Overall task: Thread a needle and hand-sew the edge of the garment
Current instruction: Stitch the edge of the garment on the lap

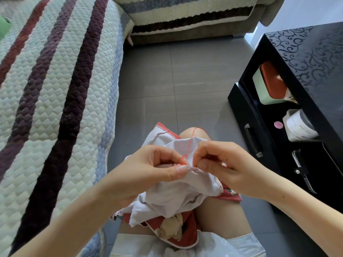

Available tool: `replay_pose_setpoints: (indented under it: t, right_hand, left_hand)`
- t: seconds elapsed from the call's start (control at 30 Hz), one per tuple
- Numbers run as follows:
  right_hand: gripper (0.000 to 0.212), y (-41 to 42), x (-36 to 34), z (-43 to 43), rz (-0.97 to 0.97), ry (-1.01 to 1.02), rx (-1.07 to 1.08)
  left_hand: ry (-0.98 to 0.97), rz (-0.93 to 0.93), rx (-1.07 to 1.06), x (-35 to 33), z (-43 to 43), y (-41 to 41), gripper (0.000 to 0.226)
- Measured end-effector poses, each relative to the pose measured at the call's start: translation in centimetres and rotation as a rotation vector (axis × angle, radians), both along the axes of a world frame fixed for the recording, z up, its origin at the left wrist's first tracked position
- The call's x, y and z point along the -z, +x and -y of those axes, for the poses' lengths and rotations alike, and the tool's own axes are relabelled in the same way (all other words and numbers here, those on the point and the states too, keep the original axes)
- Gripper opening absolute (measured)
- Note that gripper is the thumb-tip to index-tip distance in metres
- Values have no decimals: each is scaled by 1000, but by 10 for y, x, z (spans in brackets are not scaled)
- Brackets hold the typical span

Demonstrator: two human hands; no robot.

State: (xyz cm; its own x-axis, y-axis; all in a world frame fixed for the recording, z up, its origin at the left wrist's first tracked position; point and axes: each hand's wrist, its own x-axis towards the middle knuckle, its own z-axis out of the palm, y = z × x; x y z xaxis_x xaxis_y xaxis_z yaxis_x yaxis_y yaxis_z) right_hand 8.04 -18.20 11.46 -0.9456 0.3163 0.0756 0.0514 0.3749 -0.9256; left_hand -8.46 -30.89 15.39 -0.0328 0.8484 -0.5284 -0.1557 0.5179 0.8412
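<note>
Garment [172, 193] lies bunched on the lap, and stitching seems under way. Left hand [148, 169] pinches its folded edge; right hand [222, 164] pinches just beside, likely on a needle too fine to see. Red thread [189, 143] loops slack; next, draw it taut.

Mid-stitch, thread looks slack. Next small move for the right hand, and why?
Probably draw the right hand up and away to pull the orange thread taut. Its fingers pinch at the garment edge, the left hand pinches the fold beside it, and the thread lies in a slack loop between them.
</note>
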Motion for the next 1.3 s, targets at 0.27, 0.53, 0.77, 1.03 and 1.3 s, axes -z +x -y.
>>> replay_pose_setpoints:
  t: [0.27,0.53,0.77,1.03,1.3]
  right_hand:
    - [10,0,1,0,-16,-13,-5]
    - [9,-1,3,4,-69,-120,-2]
    - [17,6,14,-2,-64,-141,63]
    - [17,-3,8,15,-221,-222,235]
    - [14,-11,4,17,-446,702,422]
  left_hand:
    - [23,11,0,1,0,3,7]
    - [66,-55,-58,3,1,8,7]
    - [101,1,-106,3,2,11,11]
    - [206,-38,-374,9,-6,18,6]
    - [125,-19,-355,14,-9,17,8]
